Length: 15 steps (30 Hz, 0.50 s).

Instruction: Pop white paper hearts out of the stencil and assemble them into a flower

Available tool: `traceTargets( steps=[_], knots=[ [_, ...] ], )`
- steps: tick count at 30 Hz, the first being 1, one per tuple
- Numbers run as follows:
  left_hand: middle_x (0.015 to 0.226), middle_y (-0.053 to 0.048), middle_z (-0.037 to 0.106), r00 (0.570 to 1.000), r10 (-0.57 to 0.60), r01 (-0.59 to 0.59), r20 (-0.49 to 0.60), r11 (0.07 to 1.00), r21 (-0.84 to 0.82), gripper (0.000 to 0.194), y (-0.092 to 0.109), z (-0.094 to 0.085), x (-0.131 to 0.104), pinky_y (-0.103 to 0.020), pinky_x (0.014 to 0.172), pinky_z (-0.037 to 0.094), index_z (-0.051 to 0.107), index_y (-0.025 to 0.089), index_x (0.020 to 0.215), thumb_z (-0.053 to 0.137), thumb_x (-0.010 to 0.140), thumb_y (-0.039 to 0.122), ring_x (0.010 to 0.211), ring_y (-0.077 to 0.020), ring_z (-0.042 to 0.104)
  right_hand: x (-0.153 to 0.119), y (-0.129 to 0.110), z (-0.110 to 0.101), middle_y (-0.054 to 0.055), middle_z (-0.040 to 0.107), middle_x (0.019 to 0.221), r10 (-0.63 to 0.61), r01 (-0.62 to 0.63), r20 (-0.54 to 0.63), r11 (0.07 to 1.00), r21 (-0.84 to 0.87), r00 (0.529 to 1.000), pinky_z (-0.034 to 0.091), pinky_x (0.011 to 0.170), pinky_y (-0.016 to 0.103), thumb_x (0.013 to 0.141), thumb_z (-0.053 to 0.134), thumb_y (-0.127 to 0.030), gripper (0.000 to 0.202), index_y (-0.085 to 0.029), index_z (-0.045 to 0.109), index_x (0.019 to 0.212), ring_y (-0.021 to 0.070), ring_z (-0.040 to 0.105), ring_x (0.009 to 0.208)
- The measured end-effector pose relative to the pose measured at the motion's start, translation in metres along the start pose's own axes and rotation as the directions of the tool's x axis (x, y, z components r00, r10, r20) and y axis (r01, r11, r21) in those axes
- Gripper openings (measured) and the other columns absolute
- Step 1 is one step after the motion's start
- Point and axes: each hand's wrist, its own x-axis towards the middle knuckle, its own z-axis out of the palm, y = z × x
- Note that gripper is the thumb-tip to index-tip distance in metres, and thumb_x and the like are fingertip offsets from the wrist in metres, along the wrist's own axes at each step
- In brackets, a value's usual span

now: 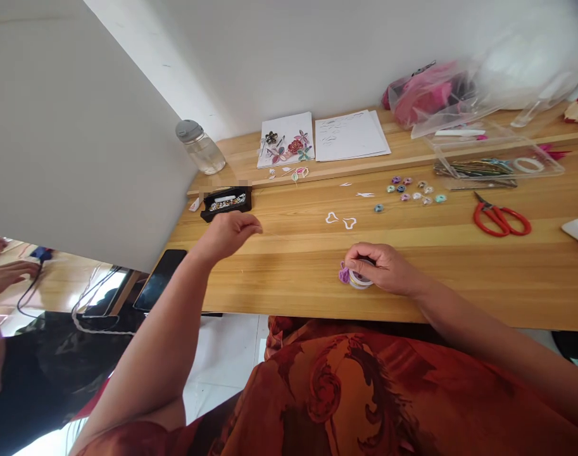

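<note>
My right hand (pixel 383 267) is closed around a small white-rimmed spool (pixel 361 282) just above the front of the table. A purple thread-like piece (pixel 344 273) shows at the spool's left, against the fingertips. To the left, my left hand (pixel 229 235) is raised over the table with thumb and fingers pinched; anything between them is too fine to make out. Beyond my right hand lie two white curved cut-outs (pixel 349 223). Several small bobbins of coloured thread (pixel 405 197) are grouped farther back, and red-handled scissors (pixel 501 220) rest to the right.
A black box (pixel 226 203) of small beads sits behind my left hand, near a clear bottle (pixel 203 149). Sheets with wire flowers (pixel 295 147) lie on the back ledge. A clear plastic tray (pixel 497 161) stands back right. A phone (pixel 160 278) and another person's hand (pixel 11 277) are left.
</note>
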Motion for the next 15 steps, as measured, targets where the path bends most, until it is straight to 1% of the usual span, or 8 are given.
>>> traceTargets(
  steps=[2,4,8,10,12,14,15],
  knots=[
    [0.081,-0.003,0.073,0.996,-0.031,0.039,-0.079,0.994,0.107,0.021,-0.013,-0.011,-0.007,-0.030,0.076,0.045,0.075,0.023,0.079,0.056,0.084,0.030,0.077,-0.0200,0.064,0.000,0.000,0.000,0.005,0.073,0.081,0.000,0.000,0.000,1.000,-0.012,1.000,0.048,0.062,0.025,0.092,0.060,-0.037,0.024,-0.018,0.067,0.079,0.0144,0.065,0.069],
    [0.076,-0.004,0.070,0.988,-0.071,0.091,-0.137,0.985,0.148,0.021,-0.025,-0.015,-0.015,-0.031,0.076,0.045,0.075,0.022,0.080,0.056,0.084,0.031,0.075,-0.0199,0.062,-0.001,0.000,0.000,0.005,0.072,0.081,0.006,-0.005,0.005,1.000,-0.010,1.000,0.047,0.062,0.024,0.093,0.059,-0.037,0.024,-0.018,0.066,0.080,0.0141,0.064,0.069],
    [0.075,-0.004,0.068,0.966,-0.151,0.194,-0.212,0.961,0.197,0.025,-0.052,-0.012,-0.029,-0.031,0.079,0.045,0.074,0.021,0.081,0.054,0.084,0.035,0.078,-0.0206,0.062,-0.001,-0.002,0.001,0.004,0.071,0.079,0.020,-0.020,0.006,1.000,-0.004,1.000,0.046,0.061,0.024,0.092,0.060,-0.038,0.025,-0.018,0.066,0.081,0.0139,0.063,0.067],
    [0.075,-0.004,0.068,0.947,-0.213,0.265,-0.242,0.941,0.211,0.025,-0.067,-0.011,-0.036,-0.031,0.080,0.045,0.074,0.021,0.081,0.054,0.082,0.036,0.082,-0.0215,0.062,-0.001,-0.003,0.001,0.005,0.071,0.079,0.027,-0.027,0.009,1.000,-0.004,1.000,0.046,0.060,0.025,0.092,0.060,-0.039,0.026,-0.017,0.066,0.080,0.0140,0.063,0.066],
    [0.072,-0.003,0.069,0.918,-0.295,0.351,-0.265,0.916,0.195,0.025,-0.082,-0.010,-0.044,-0.030,0.079,0.045,0.074,0.022,0.082,0.054,0.081,0.036,0.081,-0.0215,0.062,-0.001,-0.003,0.001,0.005,0.071,0.079,0.024,-0.024,0.015,1.000,-0.006,1.000,0.047,0.060,0.025,0.093,0.059,-0.040,0.027,-0.017,0.066,0.080,0.0143,0.062,0.067],
    [0.069,-0.001,0.069,0.878,-0.400,0.439,-0.261,0.891,0.112,0.026,-0.092,-0.009,-0.052,-0.029,0.074,0.045,0.073,0.022,0.083,0.053,0.080,0.039,0.074,-0.0198,0.061,-0.001,-0.002,0.000,0.005,0.071,0.080,0.017,-0.017,0.016,1.000,-0.020,1.000,0.047,0.061,0.026,0.093,0.058,-0.040,0.028,-0.018,0.067,0.080,0.0143,0.062,0.067],
    [0.068,-0.001,0.068,0.862,-0.447,0.473,-0.239,0.879,0.061,0.028,-0.096,-0.007,-0.056,-0.028,0.071,0.044,0.073,0.021,0.083,0.054,0.080,0.041,0.070,-0.0187,0.061,-0.002,-0.001,0.000,0.005,0.071,0.080,0.015,-0.015,0.016,0.999,-0.029,1.000,0.047,0.062,0.026,0.094,0.058,-0.040,0.028,-0.018,0.067,0.080,0.0143,0.062,0.068]
  ],
)
